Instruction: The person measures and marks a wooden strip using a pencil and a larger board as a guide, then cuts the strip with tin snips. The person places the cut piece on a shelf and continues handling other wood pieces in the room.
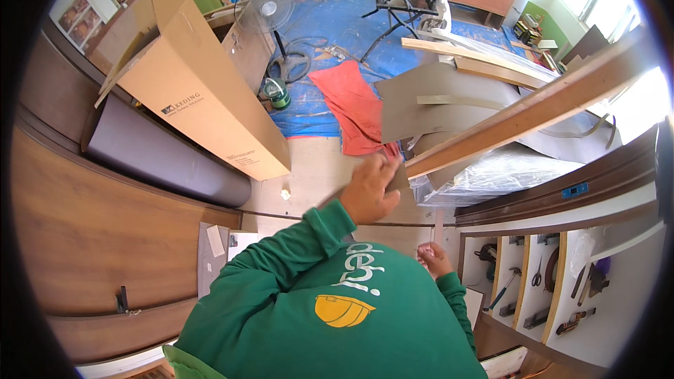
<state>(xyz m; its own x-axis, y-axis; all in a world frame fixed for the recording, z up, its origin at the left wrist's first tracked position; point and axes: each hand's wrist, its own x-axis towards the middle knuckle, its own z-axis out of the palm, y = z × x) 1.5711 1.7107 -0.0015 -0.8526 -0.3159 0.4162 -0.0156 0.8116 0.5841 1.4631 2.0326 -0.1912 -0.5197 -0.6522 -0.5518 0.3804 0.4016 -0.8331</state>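
Note:
My left hand (370, 188) reaches forward in front of my chest, fingers bent around the lower end of a long wooden plank (519, 118). The plank slants up to the right, and its far right end looks blurred. A dark piece (399, 177) shows beside the fingers; whether it belongs to the plank is unclear. My right hand (436, 260) is close to my body on the right, its fingers curled. What they hold, if anything, cannot be made out. Just beyond my left hand lies a red cloth (349, 105) on the floor.
A tall cardboard box (203, 98) and a dark roll (168, 151) stand at left. Behind are a fan (268, 8), a green bucket (276, 95) and a folding stand (399, 10). Grey-brown sheets (449, 91) lie at right, above shelf compartments (505, 274) holding tools.

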